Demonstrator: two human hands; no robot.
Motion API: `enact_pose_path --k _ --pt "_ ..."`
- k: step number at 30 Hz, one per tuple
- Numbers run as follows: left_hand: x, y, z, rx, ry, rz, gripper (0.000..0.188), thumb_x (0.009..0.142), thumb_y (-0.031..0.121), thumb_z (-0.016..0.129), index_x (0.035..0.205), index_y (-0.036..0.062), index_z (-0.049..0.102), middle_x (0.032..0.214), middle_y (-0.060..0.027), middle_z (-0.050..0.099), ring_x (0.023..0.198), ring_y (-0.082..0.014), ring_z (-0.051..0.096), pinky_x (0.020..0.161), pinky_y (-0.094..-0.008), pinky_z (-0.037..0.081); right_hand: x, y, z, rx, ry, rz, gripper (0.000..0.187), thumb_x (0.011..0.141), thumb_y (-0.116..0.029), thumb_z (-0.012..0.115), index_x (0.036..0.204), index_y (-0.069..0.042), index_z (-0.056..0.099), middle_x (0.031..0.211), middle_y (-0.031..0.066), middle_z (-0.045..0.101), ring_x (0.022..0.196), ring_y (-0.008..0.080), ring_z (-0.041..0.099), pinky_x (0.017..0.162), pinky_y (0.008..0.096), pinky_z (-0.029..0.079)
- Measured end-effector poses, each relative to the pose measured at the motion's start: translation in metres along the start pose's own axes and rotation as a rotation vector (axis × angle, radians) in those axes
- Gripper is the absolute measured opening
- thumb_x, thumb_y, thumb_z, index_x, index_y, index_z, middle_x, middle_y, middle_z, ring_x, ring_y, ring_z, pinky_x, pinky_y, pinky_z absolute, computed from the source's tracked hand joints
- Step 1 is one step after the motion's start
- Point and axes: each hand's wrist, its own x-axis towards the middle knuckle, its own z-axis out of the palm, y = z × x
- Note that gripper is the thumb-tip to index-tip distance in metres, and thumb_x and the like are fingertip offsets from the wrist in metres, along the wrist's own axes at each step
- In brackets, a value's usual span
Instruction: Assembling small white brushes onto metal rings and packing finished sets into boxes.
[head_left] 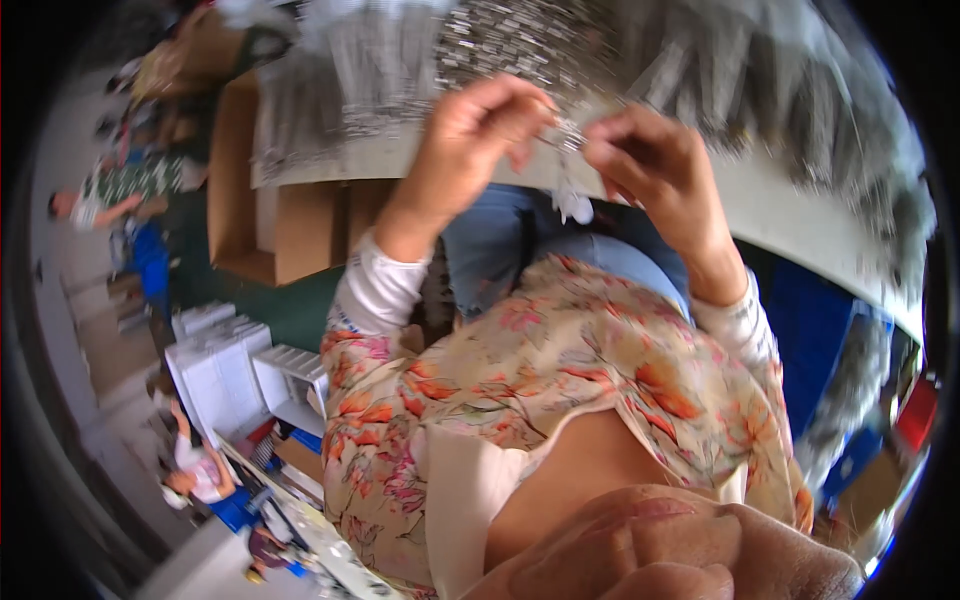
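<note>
Both my hands are raised over the near edge of the table, fingertips pinched close together. Between them is a small shiny metal piece (568, 135), blurred, its exact kind unclear. My left hand (475, 140) grips it at one side with thumb and forefinger. At its other side my right hand (655, 165) has its fingers closed against it. A small whitish, translucent piece (572, 203) dangles below the metal, in front of my jeans. Just beyond my hands, a heap of small shiny metal pieces (525, 45) lies on the white table (790, 225).
Bundles in clear plastic (350, 85) lie left of the heap, with more grey plastic-wrapped bundles (790, 95) to the right. An open cardboard box (300, 230) stands by the table's left end. White crates (220, 370) are further left. Other people (110, 195) are at the far left.
</note>
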Motion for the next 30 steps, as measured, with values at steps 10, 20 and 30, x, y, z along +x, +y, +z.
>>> enact_pose_path --k 10,20,30 --pt "-0.034 0.018 -0.002 0.373 -0.04 0.018 0.007 0.089 0.006 0.053 0.09 0.0003 0.057 0.075 -0.0023 0.059 0.062 -0.0076 0.054 0.054 -0.0213 0.044 0.006 0.011 0.005 0.073 -0.184 0.017 0.009 0.085 -0.003 0.06 0.093 0.001 0.06 0.069 -0.0006 0.056 0.056 0.0044 0.05 0.049 0.017 0.039" --pt "-0.092 0.04 0.016 0.658 0.424 0.119 0.013 0.09 0.009 0.053 0.094 -0.0006 0.061 0.084 -0.0061 0.062 0.08 -0.0123 0.058 0.068 -0.0242 0.046 0.025 -0.007 0.031 0.118 -0.556 0.133 0.009 0.083 -0.001 0.062 0.09 0.003 0.063 0.08 0.005 0.057 0.06 0.0086 0.054 0.054 0.0208 0.044" --pt "-0.108 0.016 0.006 -0.437 0.729 0.295 0.019 0.092 0.014 0.049 0.097 -0.0011 0.06 0.1 -0.0118 0.062 0.098 -0.0262 0.058 0.087 -0.0377 0.044 0.033 0.014 0.091 0.056 -0.472 -0.184 0.007 0.083 0.0 0.062 0.09 0.003 0.063 0.076 0.0046 0.061 0.063 0.0095 0.06 0.054 0.0209 0.047"
